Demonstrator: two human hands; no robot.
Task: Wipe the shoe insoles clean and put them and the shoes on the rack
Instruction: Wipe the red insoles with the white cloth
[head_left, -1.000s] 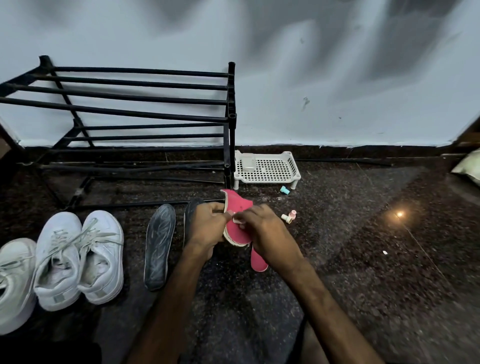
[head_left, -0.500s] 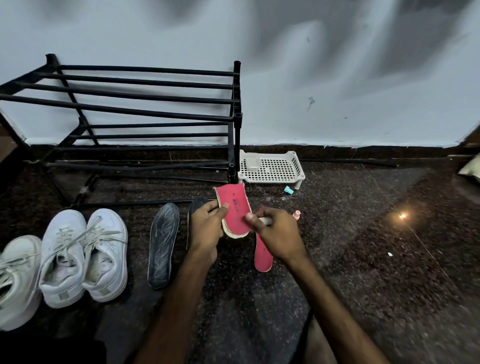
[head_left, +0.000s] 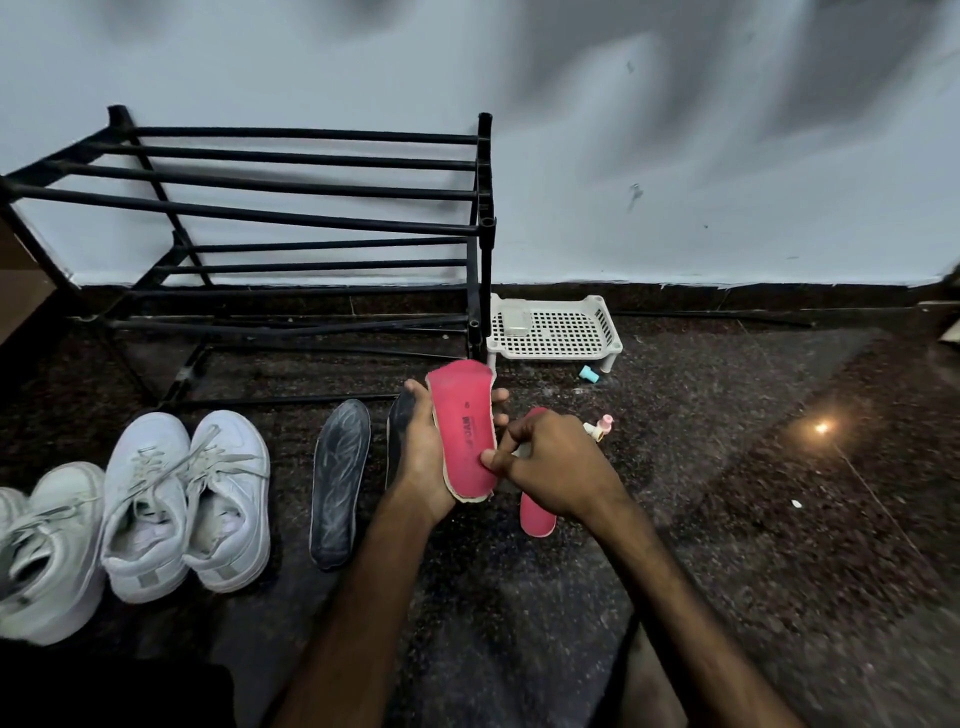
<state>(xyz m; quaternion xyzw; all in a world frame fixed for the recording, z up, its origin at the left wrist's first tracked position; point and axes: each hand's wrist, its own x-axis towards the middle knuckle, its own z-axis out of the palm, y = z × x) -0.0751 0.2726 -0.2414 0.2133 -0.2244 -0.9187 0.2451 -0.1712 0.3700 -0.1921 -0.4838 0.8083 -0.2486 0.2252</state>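
Observation:
My left hand (head_left: 421, 457) grips a pink insole (head_left: 462, 431) from behind and holds it upright, fingers curled round its edges. My right hand (head_left: 556, 467) pinches a small white wipe, mostly hidden under its fingers, with the thumb against the insole's lower right edge. On the floor below my right hand lies a second pink insole (head_left: 537, 514). A dark insole (head_left: 337, 483) lies flat to the left, and another dark insole (head_left: 399, 421) shows partly behind my left hand. A pair of white sneakers (head_left: 187, 499) and another white shoe (head_left: 47, 551) stand at left. The black rack (head_left: 311, 189) holds nothing.
A small white plastic basket (head_left: 556, 332) stands by the rack's right leg against the wall. A teal cap (head_left: 589, 374) and a small pink-topped bottle (head_left: 600, 427) lie on the dark speckled floor beyond my right hand.
The pink insole has been straightened from a bent shape and turned upright. My right hand slid from its middle down to its lower right edge.

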